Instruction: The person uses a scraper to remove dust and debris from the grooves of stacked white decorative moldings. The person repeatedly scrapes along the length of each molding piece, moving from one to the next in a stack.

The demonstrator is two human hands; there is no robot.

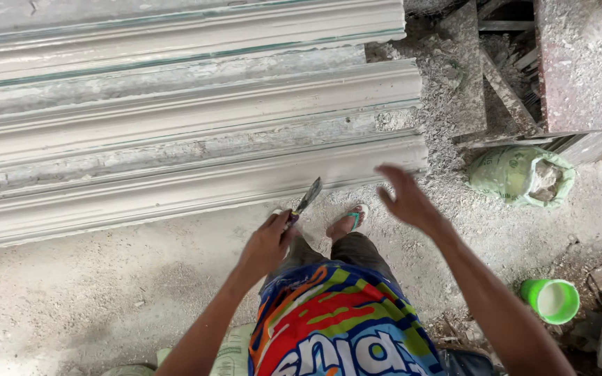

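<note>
A: Two hands (266,244) (402,198) are working; the left is gripping a scraper (306,198), blade hovering near the front plaster moulding (175,191).
B: The right is hanging spread, empty. Scraping seems pending; contact needs lowering the blade.

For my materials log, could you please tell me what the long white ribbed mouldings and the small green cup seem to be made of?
Long white mouldings: probably cast plaster or cement, matte, chalky, with crumbled edges. Small green cup: likely plastic, smooth and bright, with a whitish inside.

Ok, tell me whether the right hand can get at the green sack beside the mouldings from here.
Probably yes: the right hand is open and empty, with only bare dusty ground between it and the green sack. It would need a bend or a step.
</note>
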